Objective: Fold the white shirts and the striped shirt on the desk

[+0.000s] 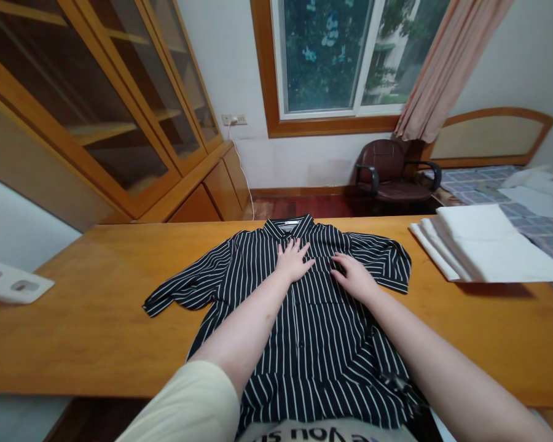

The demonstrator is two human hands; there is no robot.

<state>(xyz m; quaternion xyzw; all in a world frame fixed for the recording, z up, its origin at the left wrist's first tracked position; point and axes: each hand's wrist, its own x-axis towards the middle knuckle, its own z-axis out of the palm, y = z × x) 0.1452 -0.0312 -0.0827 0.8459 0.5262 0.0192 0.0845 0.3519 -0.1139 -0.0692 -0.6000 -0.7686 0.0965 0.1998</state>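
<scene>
A black short-sleeved shirt with thin white stripes [239, 276] lies spread front-up on the wooden table [87, 294], collar away from me and hem hanging over the near edge. My left hand [293, 259] rests flat on the chest just below the collar, fingers spread. My right hand [352, 275] lies palm down on the chest beside it, fingers stretched toward the left hand. Both sleeves are laid out to the sides.
A stack of folded white cloth [483, 242] sits at the table's right end. A white plastic object [9, 279] pokes in at the left. Behind the table stand a glass-door cabinet [120, 110], a dark armchair [391, 172] under the window, and a bed [525, 202].
</scene>
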